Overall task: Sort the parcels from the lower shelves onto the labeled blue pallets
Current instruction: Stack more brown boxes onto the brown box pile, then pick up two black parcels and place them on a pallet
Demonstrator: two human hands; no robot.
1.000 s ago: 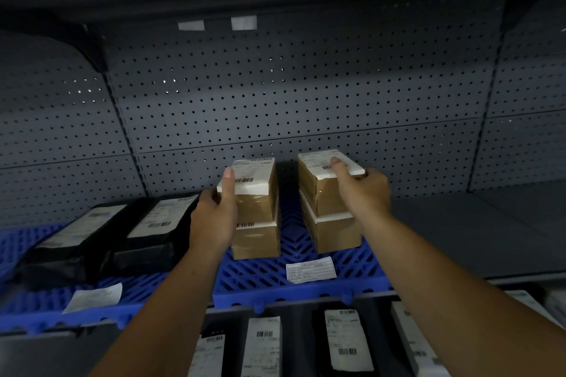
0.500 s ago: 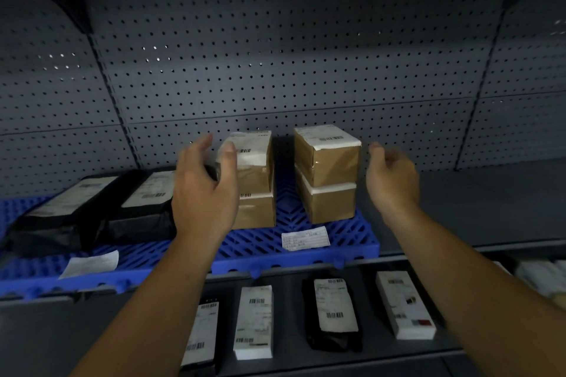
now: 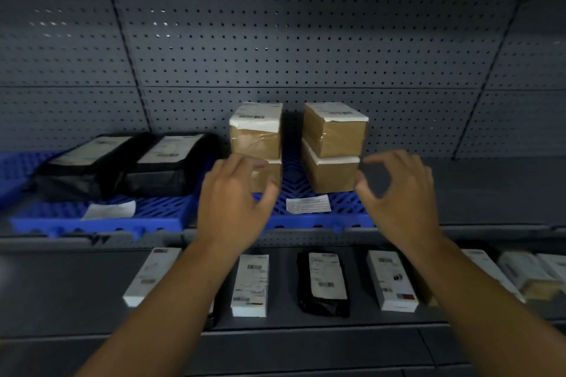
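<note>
Head view: left hand (image 3: pixel 235 205) and right hand (image 3: pixel 401 196) both empty, fingers spread. Beyond them, four brown boxes (image 3: pixel 333 131) stacked on the blue pallet (image 3: pixel 306 217) (sorted, I'd say). Below my wrists, shelf parcels (image 3: pixel 251 285) still unsorted.

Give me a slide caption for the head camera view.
Both empty hands, left hand and right hand, hover before two stacks of brown boxes on a blue pallet.

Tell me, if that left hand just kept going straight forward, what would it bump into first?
Most likely the lower brown box of the left stack: the left hand points its open fingers right at it, hiding part of it. How far short it is, one view cannot say.
</note>
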